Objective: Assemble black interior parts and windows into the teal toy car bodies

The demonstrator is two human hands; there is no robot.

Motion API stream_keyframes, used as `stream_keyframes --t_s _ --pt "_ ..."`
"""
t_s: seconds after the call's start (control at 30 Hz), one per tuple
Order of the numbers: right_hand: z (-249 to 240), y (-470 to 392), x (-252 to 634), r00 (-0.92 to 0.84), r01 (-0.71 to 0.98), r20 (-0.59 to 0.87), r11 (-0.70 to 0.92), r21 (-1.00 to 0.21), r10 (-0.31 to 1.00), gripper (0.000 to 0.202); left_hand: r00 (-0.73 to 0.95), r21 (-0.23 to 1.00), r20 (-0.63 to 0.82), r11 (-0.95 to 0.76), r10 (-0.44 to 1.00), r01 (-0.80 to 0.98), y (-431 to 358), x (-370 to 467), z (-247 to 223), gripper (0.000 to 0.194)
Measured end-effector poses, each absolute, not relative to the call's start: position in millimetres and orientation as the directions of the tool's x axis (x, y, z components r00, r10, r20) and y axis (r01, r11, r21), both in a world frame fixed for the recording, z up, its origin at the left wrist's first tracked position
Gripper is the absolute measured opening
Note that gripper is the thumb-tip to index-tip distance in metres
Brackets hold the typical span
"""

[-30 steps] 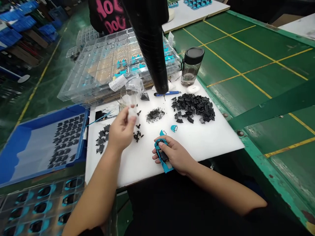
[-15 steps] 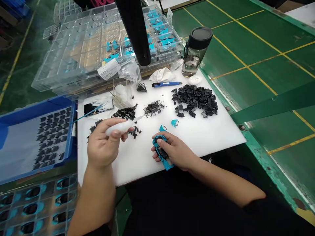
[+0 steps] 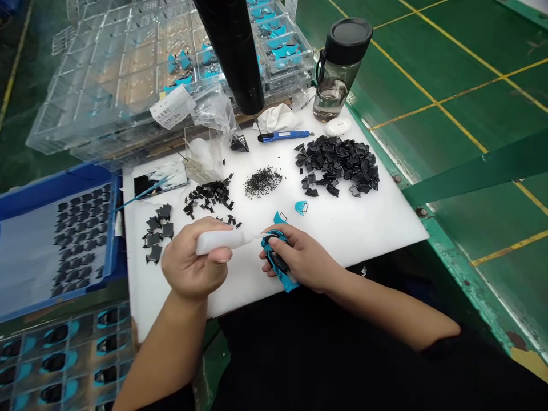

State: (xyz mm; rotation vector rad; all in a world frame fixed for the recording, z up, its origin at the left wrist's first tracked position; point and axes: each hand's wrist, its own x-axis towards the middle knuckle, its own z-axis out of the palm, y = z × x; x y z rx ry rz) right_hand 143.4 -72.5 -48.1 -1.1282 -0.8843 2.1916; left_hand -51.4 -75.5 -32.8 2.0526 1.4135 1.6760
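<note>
My left hand is closed round a white squeeze bottle with a thin nozzle, likely a glue bottle. The nozzle points right, its tip at the upper end of a blue and black toy car body; whether it touches cannot be made out. Wrapped round that car body is my right hand, thumb on top, hiding part of it. Just beyond it on the white board lie two small blue parts, one by the hand and one farther right.
Black parts form a large pile, a heap of tiny pieces and a heap of flat bits. A blue cutter knife, a drink bottle and stacked clear trays stand behind. A black column hangs over the board.
My left hand has brought the squeeze bottle right and down, its nozzle now at the toy car body. My right hand holds nearly still. The view has shifted slightly.
</note>
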Motion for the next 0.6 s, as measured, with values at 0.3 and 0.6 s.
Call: stream_keyframes --t_s 0.3,0.6 --pt "-46.4 -71.4 146.4 -0.546 -0.111 -0.475 -0.621 -0.776 0.690 0.014 0.023 0.564 0.711 -0.591 0.702 0.577 -74.3 -48.7 -37.5 0.031" --pt "-44.2 -72.1 145.8 -0.542 -0.129 -0.478 -0.631 -0.765 0.691 0.012 0.041 0.563 0.681 -0.558 0.732 0.610 -76.2 -46.0 -35.0 0.035"
